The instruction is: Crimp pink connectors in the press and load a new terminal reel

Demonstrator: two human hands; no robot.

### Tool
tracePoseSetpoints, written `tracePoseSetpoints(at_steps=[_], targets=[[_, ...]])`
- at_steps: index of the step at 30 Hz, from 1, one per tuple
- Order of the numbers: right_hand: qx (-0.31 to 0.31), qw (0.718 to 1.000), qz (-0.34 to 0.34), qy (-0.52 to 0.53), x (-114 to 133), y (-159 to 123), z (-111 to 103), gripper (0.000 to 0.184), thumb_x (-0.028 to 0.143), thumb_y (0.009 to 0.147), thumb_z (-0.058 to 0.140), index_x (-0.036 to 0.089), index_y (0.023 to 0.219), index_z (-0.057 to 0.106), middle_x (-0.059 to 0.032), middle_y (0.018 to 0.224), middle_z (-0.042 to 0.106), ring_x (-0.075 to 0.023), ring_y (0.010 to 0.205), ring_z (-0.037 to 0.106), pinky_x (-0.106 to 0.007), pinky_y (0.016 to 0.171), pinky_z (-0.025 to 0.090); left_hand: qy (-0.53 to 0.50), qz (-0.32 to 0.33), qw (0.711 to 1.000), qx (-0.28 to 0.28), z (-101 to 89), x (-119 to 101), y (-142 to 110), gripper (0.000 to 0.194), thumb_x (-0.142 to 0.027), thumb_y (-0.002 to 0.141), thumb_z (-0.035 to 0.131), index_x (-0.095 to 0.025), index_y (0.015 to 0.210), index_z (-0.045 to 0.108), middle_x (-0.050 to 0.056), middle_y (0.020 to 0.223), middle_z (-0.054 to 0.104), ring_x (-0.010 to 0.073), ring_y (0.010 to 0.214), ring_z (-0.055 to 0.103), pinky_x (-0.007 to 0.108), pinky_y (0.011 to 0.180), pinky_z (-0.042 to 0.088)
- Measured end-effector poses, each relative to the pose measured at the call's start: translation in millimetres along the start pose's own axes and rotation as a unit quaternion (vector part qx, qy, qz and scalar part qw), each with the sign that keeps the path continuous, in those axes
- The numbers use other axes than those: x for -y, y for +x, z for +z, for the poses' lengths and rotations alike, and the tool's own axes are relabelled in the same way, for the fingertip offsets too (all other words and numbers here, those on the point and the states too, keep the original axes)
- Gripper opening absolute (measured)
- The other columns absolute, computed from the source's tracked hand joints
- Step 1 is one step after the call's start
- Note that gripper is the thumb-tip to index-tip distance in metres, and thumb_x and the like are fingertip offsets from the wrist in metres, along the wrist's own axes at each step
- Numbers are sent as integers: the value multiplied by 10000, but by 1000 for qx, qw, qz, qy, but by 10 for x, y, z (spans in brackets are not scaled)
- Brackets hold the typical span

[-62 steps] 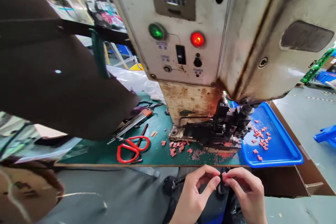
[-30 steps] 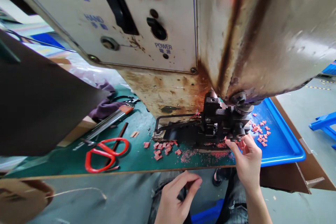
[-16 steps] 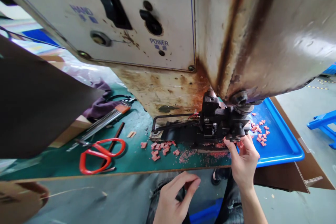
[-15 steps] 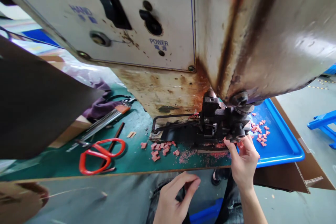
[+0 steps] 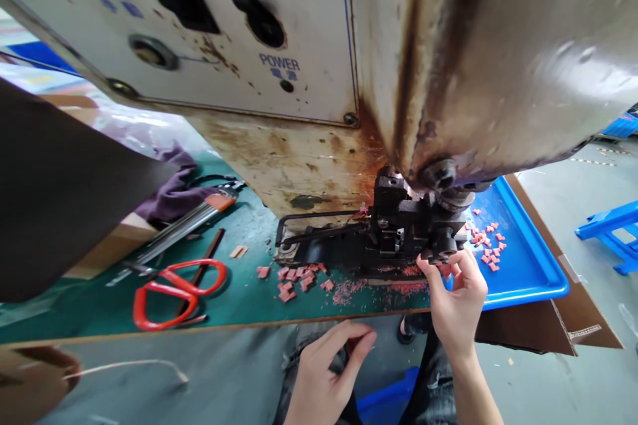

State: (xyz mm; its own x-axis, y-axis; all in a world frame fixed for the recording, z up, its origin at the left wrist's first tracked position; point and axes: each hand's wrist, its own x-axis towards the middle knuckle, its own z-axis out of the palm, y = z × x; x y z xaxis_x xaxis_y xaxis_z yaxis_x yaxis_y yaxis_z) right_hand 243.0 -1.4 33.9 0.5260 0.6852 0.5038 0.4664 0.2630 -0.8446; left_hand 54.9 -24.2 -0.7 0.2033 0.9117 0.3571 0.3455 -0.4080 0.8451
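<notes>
My right hand [image 5: 457,302] is raised to the front of the black metal tooling [image 5: 411,222] of a worn press-like machine [image 5: 259,156]. Its thumb and fingers are bent around a small pink piece, which is mostly hidden by the fingers and hard to make out. My left hand [image 5: 331,362] hovers in front of the table edge, above my lap. Thumb and forefinger meet there in a pinch, and whatever may be between them cannot be seen. Left of the tooling, several pink pieces [image 5: 299,273] lie loose on the green tabletop [image 5: 239,302], beside pink crumbs [image 5: 349,291].
A blue tray [image 5: 531,272] with several pink pieces stands right of the tooling, above brown cardboard [image 5: 528,329]. Red-handled scissors [image 5: 167,287], a set of hex keys [image 5: 184,226] and a purple cloth [image 5: 172,186] lie at the left. A blue stool [image 5: 611,229] is farther right.
The view has shifted slightly, so the machine and table appear farther left and higher. Both hands keep nearly the same pose, the right one still at the tooling.
</notes>
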Motion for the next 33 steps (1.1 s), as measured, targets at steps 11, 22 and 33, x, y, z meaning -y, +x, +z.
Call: tracePoseSetpoints(at_steps=[11, 22, 33], targets=[[-22, 999, -21, -32, 32, -43, 27, 358, 285, 954, 721, 230, 716, 459, 48, 690, 483, -122, 609, 438, -242, 550, 354, -6, -1, 1000, 5, -41, 34, 13, 186, -227, 945, 659, -214, 772, 728, -22, 667, 760, 130, 549, 723, 147, 537, 564], [-53, 998, -21, 2, -19, -109, 82, 227, 266, 945, 749, 211, 779, 604, 23, 751, 515, -143, 691, 495, -272, 593, 409, -9, 29, 999, -16, -124, -75, -25, 170, -180, 938, 656, -222, 788, 722, -41, 659, 747, 110, 523, 709, 125, 536, 563], [-90, 990, -111, 1, -25, -176, -162, 59, 219, 934, 787, 255, 890, 772, 8, 703, 642, -169, 637, 570, -349, 628, 456, 164, 120, 975, -86, -398, 188, 171, 156, -323, 1005, 623, -252, 901, 715, -12, 783, 756, 163, 681, 731, 226, 758, 598]])
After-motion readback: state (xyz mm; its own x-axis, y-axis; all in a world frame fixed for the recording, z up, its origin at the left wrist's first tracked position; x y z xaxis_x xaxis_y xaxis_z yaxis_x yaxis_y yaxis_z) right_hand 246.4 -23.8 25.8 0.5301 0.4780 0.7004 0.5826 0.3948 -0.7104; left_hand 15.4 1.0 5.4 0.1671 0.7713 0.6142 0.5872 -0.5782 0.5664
